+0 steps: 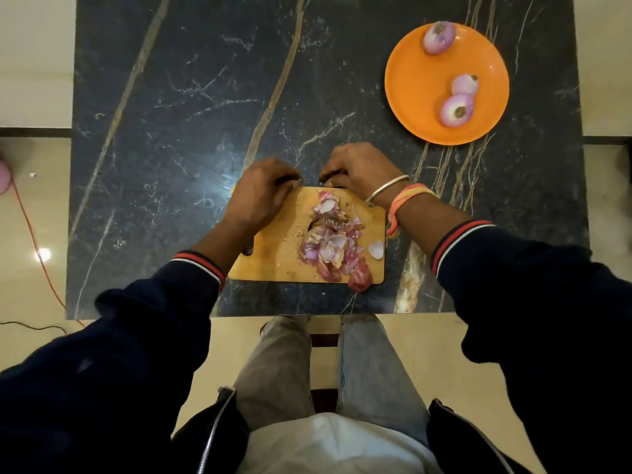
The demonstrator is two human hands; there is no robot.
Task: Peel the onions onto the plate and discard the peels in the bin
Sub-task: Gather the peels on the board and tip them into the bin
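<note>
1. Purple and papery, the onion peels (330,241) lie in a loose heap on the right half of the wooden cutting board (273,265). One pale piece (376,249) sits apart near the board's right edge, and a few reddish scraps hang over its near edge.
2. Three peeled onions (456,110) rest on the orange plate (413,83). Two touch each other at its near right side, and the third sits on the far rim.
3. The plate stands at the far right of the table, well apart from the board.
4. The left hand (263,193) lies over the board's far left corner, its fingers curled down round the far edge and gripping it.
5. The right hand (357,169) sits knuckles-up at the board's far edge, fingers curled under. Something dark shows beneath them, but I cannot tell what it holds, if anything.
6. The right wrist carries a metal bangle (386,188) and an orange thread band (407,196). Both arms wear dark sleeves with red-and-white striped cuffs.
7. The board rests near the front edge of a dark marble table (171,131) with pale and gold veins.
8. On the cream floor to the left, an orange cable (30,234) runs past a pink object (4,177) at the frame's edge.
</note>
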